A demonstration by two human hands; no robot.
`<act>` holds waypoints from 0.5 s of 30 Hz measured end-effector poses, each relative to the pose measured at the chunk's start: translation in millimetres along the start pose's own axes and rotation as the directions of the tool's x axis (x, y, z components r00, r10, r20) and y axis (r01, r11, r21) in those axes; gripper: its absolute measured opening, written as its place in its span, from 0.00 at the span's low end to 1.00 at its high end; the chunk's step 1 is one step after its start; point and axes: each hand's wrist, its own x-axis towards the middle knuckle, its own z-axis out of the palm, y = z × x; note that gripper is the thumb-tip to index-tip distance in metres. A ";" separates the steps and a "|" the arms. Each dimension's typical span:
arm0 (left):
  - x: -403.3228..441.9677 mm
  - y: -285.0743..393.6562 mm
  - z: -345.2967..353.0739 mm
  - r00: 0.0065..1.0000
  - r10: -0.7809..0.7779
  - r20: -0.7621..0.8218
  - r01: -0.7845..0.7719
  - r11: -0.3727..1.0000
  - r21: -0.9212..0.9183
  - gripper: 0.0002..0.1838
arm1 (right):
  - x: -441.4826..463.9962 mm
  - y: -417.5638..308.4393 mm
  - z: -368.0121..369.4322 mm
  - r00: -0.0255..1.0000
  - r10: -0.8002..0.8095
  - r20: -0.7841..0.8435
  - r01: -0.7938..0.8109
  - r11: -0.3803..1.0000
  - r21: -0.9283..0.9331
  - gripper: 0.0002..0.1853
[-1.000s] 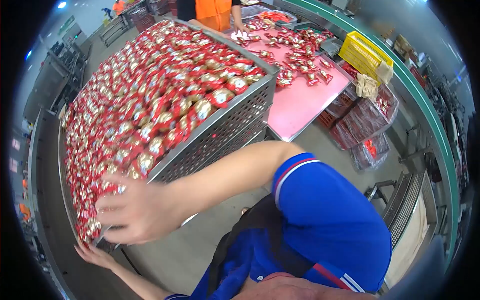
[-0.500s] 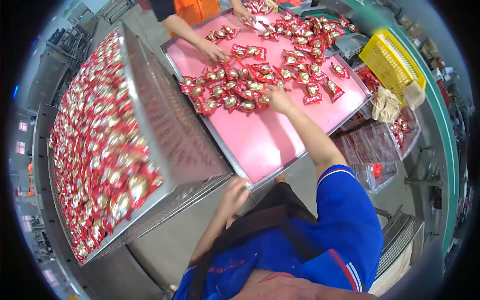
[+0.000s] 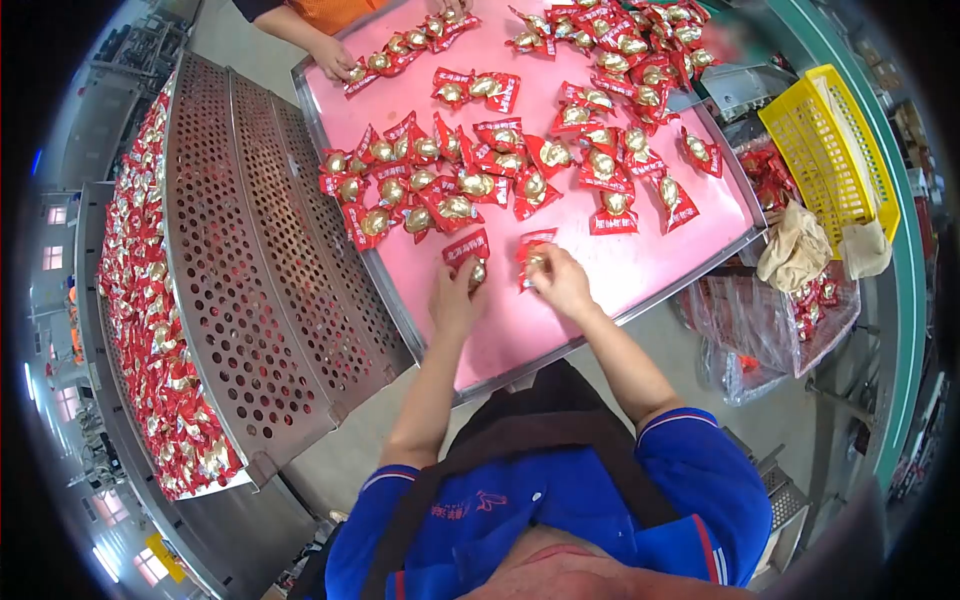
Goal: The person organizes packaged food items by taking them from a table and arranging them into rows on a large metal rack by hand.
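Pink tabletop (image 3: 655,262) lies beneath your fingers (image 3: 544,272); your left hand (image 3: 457,302) has joined your right hand (image 3: 566,286), so each, nearly closed, pinches 1 red packet (image 3: 467,248).

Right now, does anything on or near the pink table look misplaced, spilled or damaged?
No spill or damage stands out among the red packets on the pink table. Only the beige cloth looks untidy, bunched up beside the yellow basket; the basket looks tilted, though the lens may cause that.
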 end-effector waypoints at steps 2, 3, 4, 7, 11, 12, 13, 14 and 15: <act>-18.0 20.0 10.6 0.996 -0.077 0.035 0.076 0.996 0.036 0.32 | -7.6 -22.4 12.9 0.992 -0.039 0.116 0.067 0.966 -0.249 0.21; -24.8 25.6 11.6 0.992 -0.115 0.048 0.112 0.992 0.052 0.32 | -6.3 -29.0 20.4 0.972 0.011 0.235 0.079 0.926 -0.368 0.22; -28.0 26.4 7.6 0.995 -0.094 0.021 0.094 0.996 0.007 0.33 | -1.7 -31.5 16.5 0.964 0.014 0.267 0.098 0.911 -0.400 0.22; -31.8 17.7 -8.2 0.997 -0.061 -0.040 0.055 0.990 -0.130 0.31 | 29.5 -42.4 -10.6 0.969 -0.057 0.239 0.177 0.836 -0.520 0.19; -7.2 9.4 -16.6 0.988 0.098 -0.122 -0.131 0.942 -0.310 0.25 | 115.0 -18.2 -15.8 0.820 -0.544 0.177 0.479 0.482 -0.734 0.20; 7.3 13.9 -18.7 0.969 0.173 -0.175 -0.224 0.915 -0.336 0.23 | 131.4 -4.9 -12.9 0.869 -0.446 0.213 0.440 0.503 -0.743 0.22; 20.6 24.3 -26.8 0.935 0.247 -0.253 -0.318 0.900 -0.298 0.21 | 138.2 -7.5 -18.2 0.914 -0.352 0.199 0.362 0.491 -0.792 0.22; 39.3 20.2 -22.9 0.924 0.264 -0.276 -0.342 0.893 -0.291 0.22 | 139.1 -17.4 -27.8 0.951 -0.253 0.180 0.283 0.469 -0.837 0.21; 56.2 12.6 -19.1 0.916 0.274 -0.294 -0.358 0.888 -0.289 0.24 | 127.5 -30.2 -41.5 0.977 -0.158 0.140 0.208 0.600 -0.773 0.22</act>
